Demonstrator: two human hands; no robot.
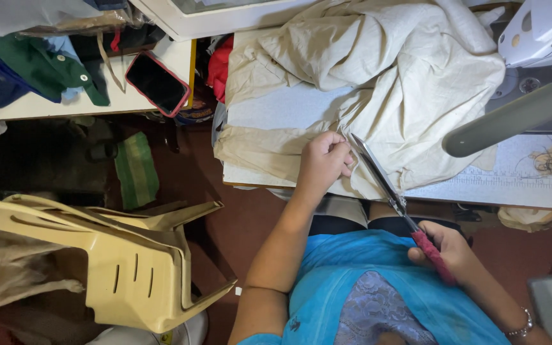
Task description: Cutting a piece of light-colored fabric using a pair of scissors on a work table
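A big piece of cream cloth (378, 70) lies bunched over the worktable (276, 108). My left hand (324, 160) pinches the cloth's near edge at the table's front. My right hand (448, 252) grips the red-wrapped handles of long steel scissors (381, 176). Their blades point up and left, with the tips at the cloth right beside my left fingers. I am wearing a blue top, and a bracelet is on my right wrist.
A sewing machine (538, 32) stands at the back right, with a grey-green arm (506, 121) jutting over the table. A phone in a red case (156, 83) lies on a white shelf among clothes. Stacked cream plastic chairs (122, 262) fill the floor at left.
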